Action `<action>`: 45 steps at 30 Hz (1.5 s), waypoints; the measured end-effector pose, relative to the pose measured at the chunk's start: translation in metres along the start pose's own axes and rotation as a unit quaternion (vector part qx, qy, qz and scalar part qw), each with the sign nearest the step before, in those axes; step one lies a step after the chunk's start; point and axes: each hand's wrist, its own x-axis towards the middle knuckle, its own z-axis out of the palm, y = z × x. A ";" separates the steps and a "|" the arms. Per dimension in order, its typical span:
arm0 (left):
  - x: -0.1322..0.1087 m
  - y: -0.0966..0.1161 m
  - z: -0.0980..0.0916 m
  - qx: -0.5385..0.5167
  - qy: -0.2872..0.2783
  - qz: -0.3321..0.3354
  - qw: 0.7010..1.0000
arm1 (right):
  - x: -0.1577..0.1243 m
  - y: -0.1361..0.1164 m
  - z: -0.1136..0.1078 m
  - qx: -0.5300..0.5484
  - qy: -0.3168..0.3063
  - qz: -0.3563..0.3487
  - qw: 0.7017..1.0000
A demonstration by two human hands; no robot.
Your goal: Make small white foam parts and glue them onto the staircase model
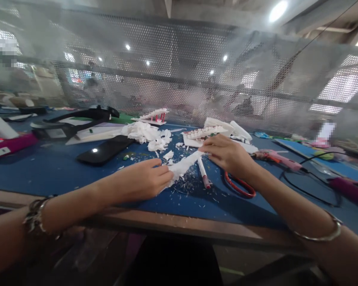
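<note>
My left hand point(149, 178) is closed on the lower left end of a crumpled strip of thin white paper point(185, 165), which looks like tissue. The upper right end is pinched between the fingers of my right hand point(229, 155), so the strip slants over the blue tabletop. White shreds point(193, 184) lie scattered under it. Beside the strip, a white pen point(203, 172) with a reddish end points toward me. Below my right wrist shows a red loop handle point(241, 187), probably of scissors; its rest is hidden. Behind my right hand sits a small white model piece point(192, 141) with ridges.
A heap of crumpled white paper point(144, 132) lies beyond my left hand, near a black phone point(106, 150). To the right are a pink glue gun point(279, 159) and its black cable. A white model with red posts point(158, 116) stands farther back, before a perforated screen point(173, 59).
</note>
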 end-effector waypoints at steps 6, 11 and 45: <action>0.000 0.005 -0.002 -0.010 0.006 0.007 1.000 | -0.012 0.009 0.008 0.049 -0.062 0.000 0.997; -0.002 0.005 -0.001 -0.118 0.008 -0.028 0.993 | -0.018 0.019 0.006 0.039 -0.114 0.034 0.992; -0.009 0.018 0.001 -0.417 -0.052 -0.330 0.845 | 0.000 -0.093 0.035 0.219 -0.153 0.107 0.958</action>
